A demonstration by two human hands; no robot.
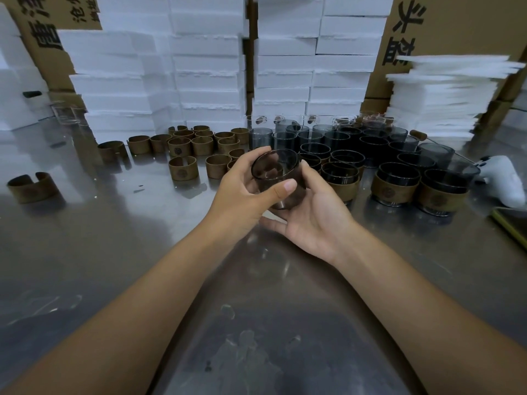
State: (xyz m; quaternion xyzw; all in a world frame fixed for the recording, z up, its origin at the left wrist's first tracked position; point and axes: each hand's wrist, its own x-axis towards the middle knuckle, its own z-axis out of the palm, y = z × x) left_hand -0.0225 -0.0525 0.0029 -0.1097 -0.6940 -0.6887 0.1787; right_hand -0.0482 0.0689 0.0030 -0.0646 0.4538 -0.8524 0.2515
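Observation:
A smoky dark glass cup (278, 175) is held above the steel table (114, 246), tilted with its mouth toward me. My left hand (242, 195) grips it, thumb across the front and fingers round the far rim. My right hand (313, 218) cradles the cup from below and the right, palm up, thumb against its side. Several brown split sleeves (182, 168) stand on the table to the left behind the hands. Several bare dark glasses (313, 141) and glasses wearing brown sleeves (395, 183) stand to the right.
Stacks of white foam boxes (205, 67) and cardboard cartons (456, 24) wall off the back. A pile of white foam sheets (439, 92) sits at the right. A white object (502, 178) and a flat tray edge (513, 223) lie at far right. One sleeve (31, 188) stands alone at left.

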